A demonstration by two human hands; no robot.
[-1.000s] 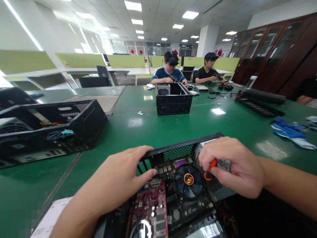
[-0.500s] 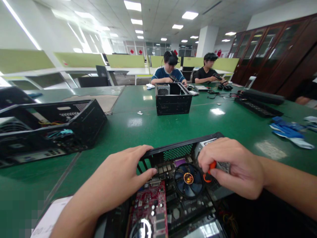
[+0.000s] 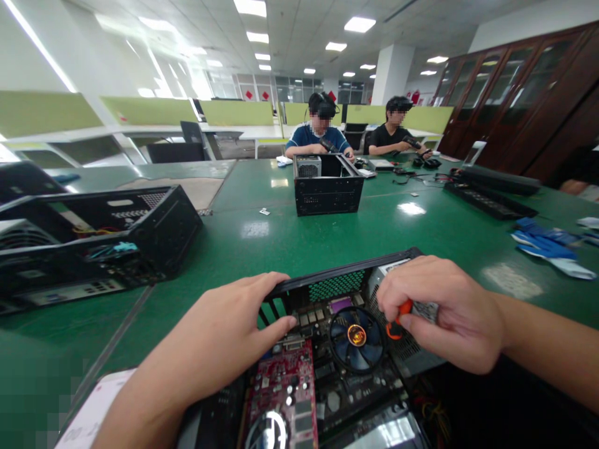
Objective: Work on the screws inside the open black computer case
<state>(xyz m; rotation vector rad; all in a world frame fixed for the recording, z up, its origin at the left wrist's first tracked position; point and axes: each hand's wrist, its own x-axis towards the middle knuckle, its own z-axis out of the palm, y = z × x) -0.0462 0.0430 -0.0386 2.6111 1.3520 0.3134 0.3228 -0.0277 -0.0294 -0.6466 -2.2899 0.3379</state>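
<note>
An open black computer case (image 3: 341, 277) lies on the green table (image 3: 281, 243) right in front of me. Inside it I see a blue round fan (image 3: 356, 338) with an orange centre and a red circuit card (image 3: 281, 393). My left hand (image 3: 219, 340) grips the case's back rim, with fingers curled over the edge. My right hand (image 3: 442, 312) is closed round an orange-handled screwdriver (image 3: 397, 315), held just right of the fan, above the grey power supply (image 3: 412, 358).
A second open case (image 3: 93, 240) lies at the left, a third (image 3: 327, 184) stands mid-table. Two people sit at the far end. Black panels (image 3: 491, 199) and blue gloves (image 3: 545, 243) lie at the right. A white paper (image 3: 88, 415) is at my lower left.
Almost nothing has moved. My right hand has shifted very slightly round the screwdriver; my left hand keeps its hold on the rim.
</note>
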